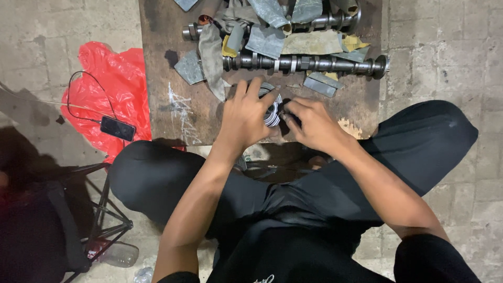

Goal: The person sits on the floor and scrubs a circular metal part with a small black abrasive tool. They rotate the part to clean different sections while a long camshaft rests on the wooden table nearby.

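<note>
While the left hand (246, 115) is curled around the ribbed metal part (272, 111) at the near edge of the desk (167, 78), the right hand (312, 124) pinches it from 3 o'clock, and the camshaft (306, 64) lies crosswise at 12 o'clock.

Both bare forearms reaching forward, left hand (246, 118) curled with fingers spread, right hand (312, 123) pinching beside it
</note>
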